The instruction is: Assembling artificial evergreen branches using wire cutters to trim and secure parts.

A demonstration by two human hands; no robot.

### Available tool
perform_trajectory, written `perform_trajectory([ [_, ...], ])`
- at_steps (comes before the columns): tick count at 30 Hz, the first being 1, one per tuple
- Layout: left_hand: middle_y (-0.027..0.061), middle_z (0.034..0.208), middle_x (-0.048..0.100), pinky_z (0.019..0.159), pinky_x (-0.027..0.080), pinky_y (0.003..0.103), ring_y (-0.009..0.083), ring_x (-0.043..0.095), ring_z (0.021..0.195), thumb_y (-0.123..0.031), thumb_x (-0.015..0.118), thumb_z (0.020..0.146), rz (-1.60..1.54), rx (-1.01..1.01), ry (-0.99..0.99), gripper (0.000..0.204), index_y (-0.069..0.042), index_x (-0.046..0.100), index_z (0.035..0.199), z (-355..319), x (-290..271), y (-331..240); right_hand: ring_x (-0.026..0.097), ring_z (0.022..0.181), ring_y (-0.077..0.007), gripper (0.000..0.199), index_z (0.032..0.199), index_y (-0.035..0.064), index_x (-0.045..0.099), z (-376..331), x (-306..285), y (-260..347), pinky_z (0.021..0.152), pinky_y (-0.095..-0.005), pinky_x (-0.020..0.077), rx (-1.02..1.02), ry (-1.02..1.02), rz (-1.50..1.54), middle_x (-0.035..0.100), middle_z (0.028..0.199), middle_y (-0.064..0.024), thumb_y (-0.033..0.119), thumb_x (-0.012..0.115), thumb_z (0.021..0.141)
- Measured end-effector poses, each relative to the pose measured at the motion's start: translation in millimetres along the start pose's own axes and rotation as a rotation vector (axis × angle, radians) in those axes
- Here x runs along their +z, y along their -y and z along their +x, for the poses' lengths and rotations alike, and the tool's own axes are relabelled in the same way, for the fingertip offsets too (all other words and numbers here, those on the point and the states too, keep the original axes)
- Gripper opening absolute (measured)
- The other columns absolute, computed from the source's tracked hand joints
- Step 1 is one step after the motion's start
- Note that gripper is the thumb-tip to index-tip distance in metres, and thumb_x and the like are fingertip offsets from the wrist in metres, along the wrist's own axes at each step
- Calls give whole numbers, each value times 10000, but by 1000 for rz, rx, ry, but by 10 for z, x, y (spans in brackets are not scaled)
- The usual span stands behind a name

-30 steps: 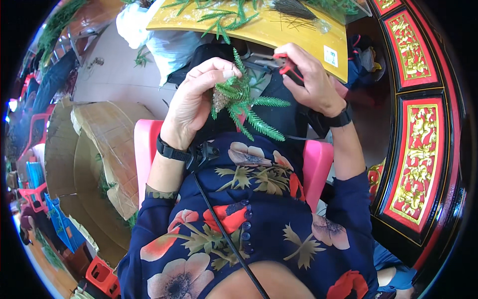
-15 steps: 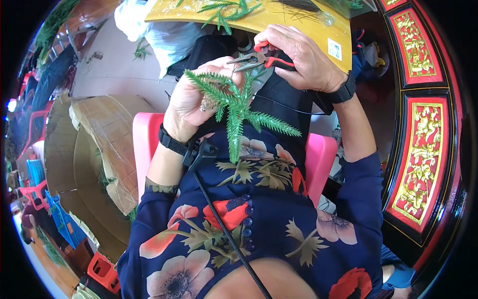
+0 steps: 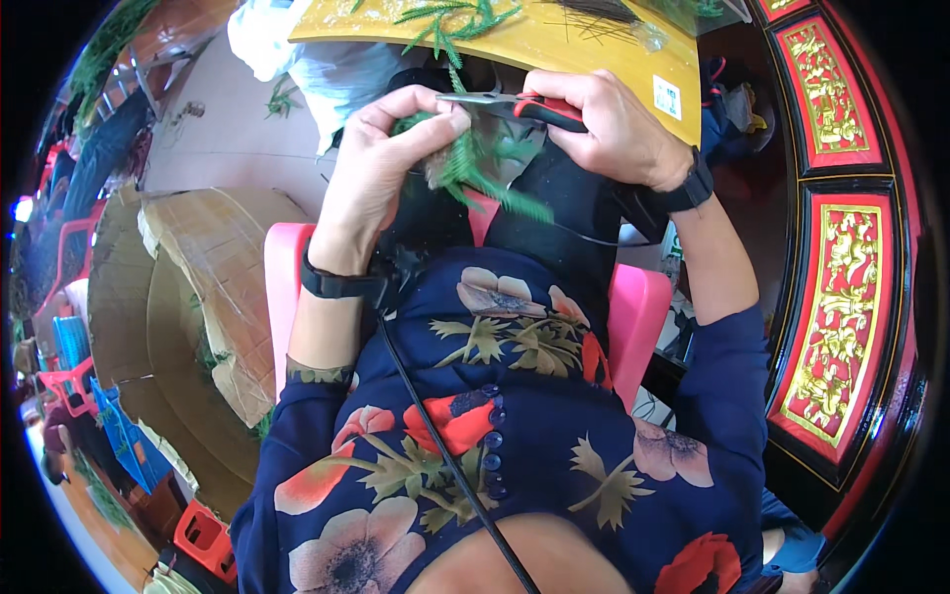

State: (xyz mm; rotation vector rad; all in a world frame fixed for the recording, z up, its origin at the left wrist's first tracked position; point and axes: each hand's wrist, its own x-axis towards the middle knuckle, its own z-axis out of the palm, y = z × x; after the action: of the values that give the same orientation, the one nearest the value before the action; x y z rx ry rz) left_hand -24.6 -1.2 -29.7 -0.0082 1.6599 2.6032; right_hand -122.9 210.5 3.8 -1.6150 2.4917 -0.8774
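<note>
My left hand [image 3: 391,144] is closed on a green artificial pine sprig [image 3: 460,170], whose needled branches hang below the fingers and look smeared by motion. My right hand [image 3: 618,129] is wrapped round the red and black handles of a pair of pliers [image 3: 554,112]. The plier jaws point left and reach the left thumb and fingertip at the top of the sprig. Whether the jaws grip a stem or wire there is too small to tell.
Ahead stands a yellow table [image 3: 594,49] with more green sprigs [image 3: 455,22] and thin dark wires [image 3: 599,12]. A torn cardboard box [image 3: 237,238] is at the left, near a white plastic bag [image 3: 341,89]. Carved red and gold panels [image 3: 831,317] line the right. I sit on a pink chair [image 3: 638,307].
My left hand has turned over and risen, with the sprig swung lower beneath it. The pliers have levelled out, their handles closer together and jaws at the left fingertips.
</note>
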Motion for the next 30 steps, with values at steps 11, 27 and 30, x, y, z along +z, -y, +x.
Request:
perform_trajectory([
  [11, -29, 681, 517, 519, 381, 213, 39, 489, 580, -98, 700, 809, 601, 400, -465, 107, 0, 665, 784, 78, 33, 194, 564, 717, -306, 193, 944, 0, 560, -18, 164, 219, 706, -370, 436, 557, 72, 295, 583, 750, -169, 145, 557, 816],
  [27, 3, 682, 498, 520, 380, 211, 59, 476, 558, -93, 698, 795, 712, 497, -456, 100, -3, 676, 834, 58, 74, 148, 568, 768, -418, 181, 936, 9, 501, -132, 209, 351, 657, -464, 440, 426, 65, -93, 579, 757, -228, 119, 581, 818],
  [30, 6, 690, 510, 523, 389, 215, 63, 483, 561, -97, 697, 794, 766, 509, -458, 106, -2, 674, 833, 51, 72, 152, 571, 764, -419, 188, 935, 7, 500, -130, 211, 360, 654, -464, 446, 419, 43, -107, 580, 754, -230, 116, 595, 815],
])
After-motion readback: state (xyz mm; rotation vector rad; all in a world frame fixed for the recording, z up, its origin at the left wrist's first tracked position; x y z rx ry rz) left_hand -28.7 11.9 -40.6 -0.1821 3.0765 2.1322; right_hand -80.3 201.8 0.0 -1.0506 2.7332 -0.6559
